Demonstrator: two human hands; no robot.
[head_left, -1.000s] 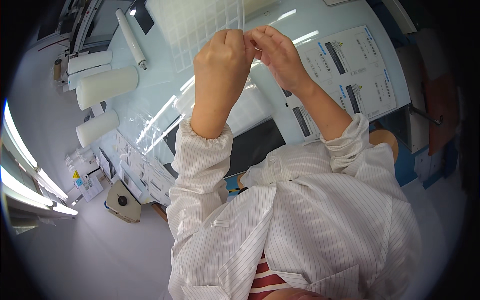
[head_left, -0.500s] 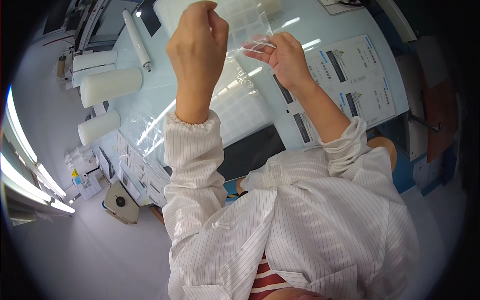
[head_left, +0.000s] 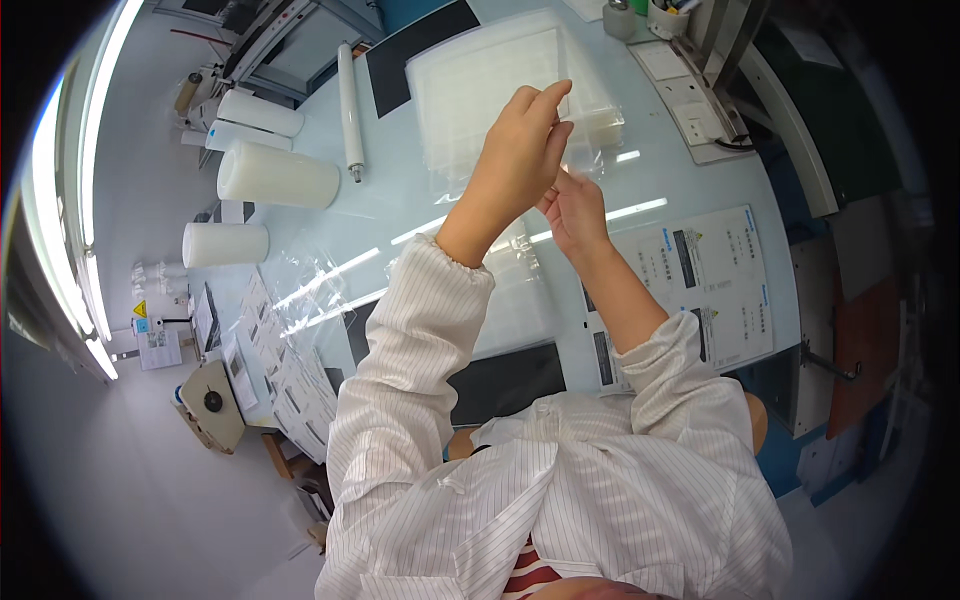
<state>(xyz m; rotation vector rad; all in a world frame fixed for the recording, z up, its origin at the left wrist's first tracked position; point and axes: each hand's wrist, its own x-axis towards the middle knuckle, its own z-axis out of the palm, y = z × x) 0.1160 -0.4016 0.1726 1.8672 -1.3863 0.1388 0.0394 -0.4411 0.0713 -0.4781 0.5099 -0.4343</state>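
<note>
Sheets of clear plastic (head_left: pixel 470 75) lie in a loose pile toward the far side of the pale, glassy table (head_left: pixel 390 180). They look milky, leaning to cream where the layers build up, and almost colourless along the thin outer rims, where the table shows through. Faint straight lines cross them. The edges do not line up: layers stick out past one another, most plainly at the right, where the borders look wrinkled and catch the light.

My left hand (head_left: pixel 520 145) is over the near right part of that pile, back of the hand upward, index finger stretched forward and thumb standing apart from it. I cannot tell whether a film edge sits between them. My right hand (head_left: pixel 578 212) is just below it, palm partly showing, fingers bent in toward my left; their tips are partly hidden, so I cannot tell if they pinch anything.

Closer to me, under my forearms, lies a second translucent stack (head_left: pixel 515 315), whiter and shinier, next to a black panel (head_left: pixel 515 380). Crinkled film (head_left: pixel 310 285) glints on the left; white printed sheets (head_left: pixel 740 260) lie on the right.
</note>
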